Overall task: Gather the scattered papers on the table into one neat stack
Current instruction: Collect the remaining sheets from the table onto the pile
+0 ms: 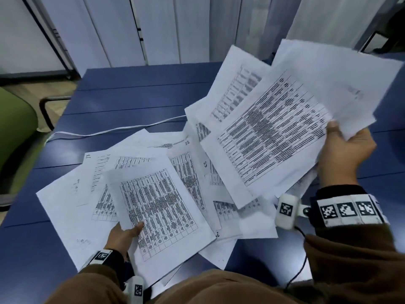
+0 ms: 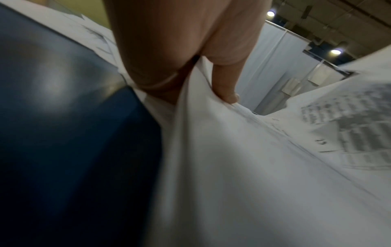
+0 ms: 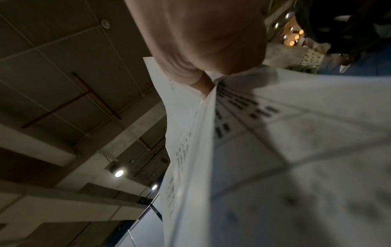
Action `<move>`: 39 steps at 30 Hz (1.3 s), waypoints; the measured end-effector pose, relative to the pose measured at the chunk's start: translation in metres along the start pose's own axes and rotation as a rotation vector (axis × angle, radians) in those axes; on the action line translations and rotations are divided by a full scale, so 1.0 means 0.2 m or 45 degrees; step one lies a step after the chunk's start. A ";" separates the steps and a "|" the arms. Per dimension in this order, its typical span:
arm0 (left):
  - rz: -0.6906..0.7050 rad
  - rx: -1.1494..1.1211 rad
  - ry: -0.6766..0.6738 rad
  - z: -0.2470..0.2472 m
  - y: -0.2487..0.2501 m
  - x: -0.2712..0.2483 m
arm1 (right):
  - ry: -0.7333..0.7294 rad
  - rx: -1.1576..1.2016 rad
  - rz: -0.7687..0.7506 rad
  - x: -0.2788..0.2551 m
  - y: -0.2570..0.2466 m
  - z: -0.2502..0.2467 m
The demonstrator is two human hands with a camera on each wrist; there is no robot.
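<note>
A dark blue table [image 1: 131, 102] of long planks filled the middle of the room, its far edge running close to the wall. Pale white panels [image 1: 175, 29] with thin vertical seams stood behind it, and a dark metal frame [image 1: 46, 38] slanted down the far left. A green chair [image 1: 15, 128] sat at the left beside a strip of light wooden floor [image 1: 30, 91]. A thin white cable [image 1: 114, 129] trailed across the tabletop from the left edge. Overhead, seen from the right wrist, the ceiling [image 3: 52, 50] was dim grey concrete crossed by beams, with round spotlights [image 3: 118, 173] glowing. Warm yellow lamps [image 3: 295, 37] shone in the far corner.
</note>
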State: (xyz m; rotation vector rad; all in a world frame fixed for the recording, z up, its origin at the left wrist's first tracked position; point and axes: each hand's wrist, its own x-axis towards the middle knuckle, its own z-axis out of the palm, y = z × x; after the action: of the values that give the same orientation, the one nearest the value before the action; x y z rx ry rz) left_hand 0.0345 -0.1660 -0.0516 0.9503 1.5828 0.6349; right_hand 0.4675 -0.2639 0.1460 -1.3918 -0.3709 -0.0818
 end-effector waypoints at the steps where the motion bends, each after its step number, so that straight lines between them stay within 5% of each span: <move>1: 0.067 -0.006 0.010 0.00 -0.01 -0.01 | -0.002 0.020 -0.001 0.01 -0.02 0.00; 5: 0.367 0.009 0.106 0.01 -0.06 -0.03 | -0.021 0.068 0.120 0.00 0.01 0.03; 8: 0.474 -0.028 -0.045 0.05 -0.05 -0.07 | -0.125 0.018 0.326 -0.08 0.15 0.07; 18: -0.040 -0.389 -0.145 0.12 0.06 -0.07 | -0.978 -0.492 0.823 -0.59 0.63 0.12; 23: -0.075 -0.141 -0.051 0.09 0.05 0.06 | -1.262 -0.782 1.066 -0.63 0.73 0.09; 30: -0.130 -0.182 0.113 0.09 0.05 0.12 | -1.457 -1.143 0.805 -0.53 0.65 0.11; 33: -0.003 -0.064 0.081 0.08 0.04 0.13 | -1.478 -1.277 0.694 -0.47 0.64 0.13; 39: 0.151 0.117 0.139 0.13 0.07 0.13 | -1.395 -0.796 0.700 -0.54 0.63 0.13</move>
State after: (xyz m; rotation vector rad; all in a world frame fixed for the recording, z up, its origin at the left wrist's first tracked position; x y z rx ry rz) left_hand 0.0619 -0.1396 -0.0592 1.0997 1.6732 0.7117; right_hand 0.3952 -0.2334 -0.0032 -2.0257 -0.8899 1.1426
